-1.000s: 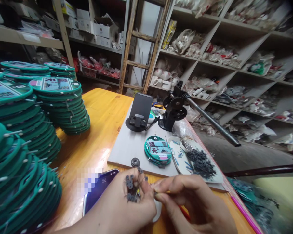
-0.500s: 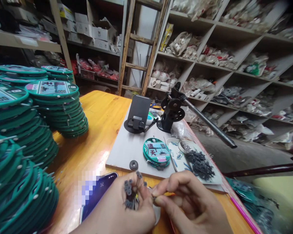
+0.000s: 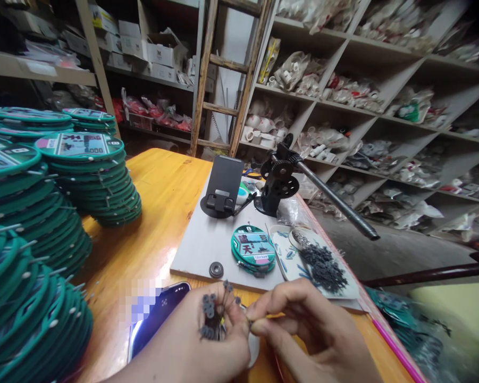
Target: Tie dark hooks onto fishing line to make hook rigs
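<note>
My left hand (image 3: pixel 219 340) is closed around a bunch of small dark grey rubber pieces on thin wires (image 3: pixel 209 318), which stick up between thumb and fingers. A bit of yellow shows inside that grip. Fingertip to fingertip with it, my right hand (image 3: pixel 303 324) pinches something tiny and dark that I cannot make out. Below the touching fingertips, part of a white rounded thing (image 3: pixel 254 348) shows, mostly covered. Just beyond the hands lies a round green line winder (image 3: pixel 253 247) with a printed label, on a pale board (image 3: pixel 199 250).
On the left rise tall stacks of green winders (image 3: pixel 91 175). A phone (image 3: pixel 155 314) lies beside my left wrist. The board carries a dark ring (image 3: pixel 216 269), a phone stand (image 3: pixel 223 186), a black geared device with a rod (image 3: pixel 279 181) and a tray (image 3: pixel 283 260) of dark rubber pieces.
The view has shifted slightly, so the stacks and board sit a little further left. Both hands keep nearly the same pose, fingertips together; the right fingers have moved only slightly.
</note>
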Tool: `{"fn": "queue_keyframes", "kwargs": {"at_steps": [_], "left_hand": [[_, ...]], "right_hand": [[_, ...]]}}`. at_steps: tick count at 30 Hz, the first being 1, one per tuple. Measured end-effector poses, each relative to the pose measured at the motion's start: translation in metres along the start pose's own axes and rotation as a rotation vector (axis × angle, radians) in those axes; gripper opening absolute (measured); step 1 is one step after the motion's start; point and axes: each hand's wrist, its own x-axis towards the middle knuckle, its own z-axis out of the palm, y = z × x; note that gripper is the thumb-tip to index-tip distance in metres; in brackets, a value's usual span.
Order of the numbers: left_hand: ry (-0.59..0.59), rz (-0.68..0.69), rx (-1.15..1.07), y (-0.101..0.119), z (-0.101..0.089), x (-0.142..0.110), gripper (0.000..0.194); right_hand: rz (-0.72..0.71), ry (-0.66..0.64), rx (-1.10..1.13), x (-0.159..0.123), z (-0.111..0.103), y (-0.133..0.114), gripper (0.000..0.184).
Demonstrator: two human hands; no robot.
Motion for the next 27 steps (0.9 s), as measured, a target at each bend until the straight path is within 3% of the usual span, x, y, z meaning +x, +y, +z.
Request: {"fn": "queue_keyframes", "kwargs": {"at_steps": [4,7,20,27], "left_hand": [[-0.047,-0.063,-0.157,0.006,-0.005,-0.001,0.018],[-0.088,-0.102,-0.21,0.01,-0.009,-0.004,0.019],[-0.074,-0.164,-0.343,0.011,-0.013,-0.009,0.031],[-0.01,-0.161,-0.241,0.018,-0.009,-0.008,0.029]], "right_hand": [[0.189,0.018,0.184,0.004,0.0,0.0,0.018],[0.242,0.017,0.276,0.007,-0.001,-0.001,0.023],[0.17,0.036,0.384,0.008,0.003,0.003,0.025],[0.178,0.03,0.403,0.008,0.003,0.002,0.028]]}}
